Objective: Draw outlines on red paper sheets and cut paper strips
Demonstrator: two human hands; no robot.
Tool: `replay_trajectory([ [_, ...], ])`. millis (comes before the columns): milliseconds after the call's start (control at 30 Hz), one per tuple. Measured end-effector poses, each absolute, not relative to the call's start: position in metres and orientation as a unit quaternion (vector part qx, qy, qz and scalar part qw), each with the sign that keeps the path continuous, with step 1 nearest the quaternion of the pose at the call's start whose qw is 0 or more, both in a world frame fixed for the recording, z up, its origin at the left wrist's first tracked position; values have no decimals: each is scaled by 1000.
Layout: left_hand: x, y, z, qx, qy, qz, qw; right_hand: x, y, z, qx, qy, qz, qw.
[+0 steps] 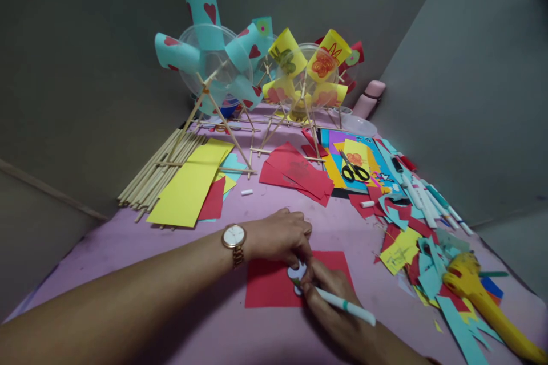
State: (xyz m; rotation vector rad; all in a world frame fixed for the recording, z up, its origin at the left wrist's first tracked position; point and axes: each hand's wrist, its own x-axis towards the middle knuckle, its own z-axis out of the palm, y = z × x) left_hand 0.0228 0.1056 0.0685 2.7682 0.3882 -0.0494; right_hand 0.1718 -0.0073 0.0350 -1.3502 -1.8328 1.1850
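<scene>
A red sheet of paper lies flat on the table in front of me. On it sits a small pale cut-out shape, partly covered by my fingers. My left hand, with a watch on the wrist, is curled with its fingertips pinning the cut-out to the sheet. Closed around a white marker with a green band, my right hand rests at the cut-out's right side. The marker's tip is hidden behind the fingers.
Paper wheels on stick stands rise at the back. Yellow sheets and wooden sticks lie left; red sheets centre. Right are scissors, markers, paper scraps and a yellow glue gun.
</scene>
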Motion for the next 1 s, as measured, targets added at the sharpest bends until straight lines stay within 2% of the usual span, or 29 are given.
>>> replay_trajectory([
  [200, 23, 105, 72, 975, 141, -15, 172, 173, -7, 36, -526, -677, 444, 261],
  [1000, 23, 105, 72, 974, 138, -10, 178, 177, -9, 34, -528, -670, 419, 311],
])
